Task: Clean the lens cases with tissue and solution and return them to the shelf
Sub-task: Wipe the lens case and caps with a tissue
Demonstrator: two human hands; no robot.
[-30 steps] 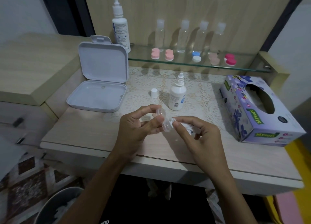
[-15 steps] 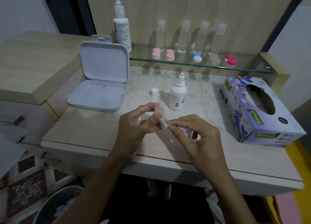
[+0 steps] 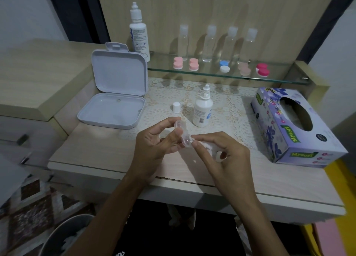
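Between both hands (image 3: 189, 150), clear lens case (image 3: 183, 133)

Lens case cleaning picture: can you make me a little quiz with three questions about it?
1. True or false: the small solution bottle on the table has its cap on.
2. Multiple choice: what does the left hand hold? A) a pink lens case B) a clear lens case C) the tissue box
3. Fill in: the right hand pinches a piece of white ______ beside the case.

Key:
1. False. Its white cap stands on the table to the left of the bottle.
2. B.
3. Tissue.
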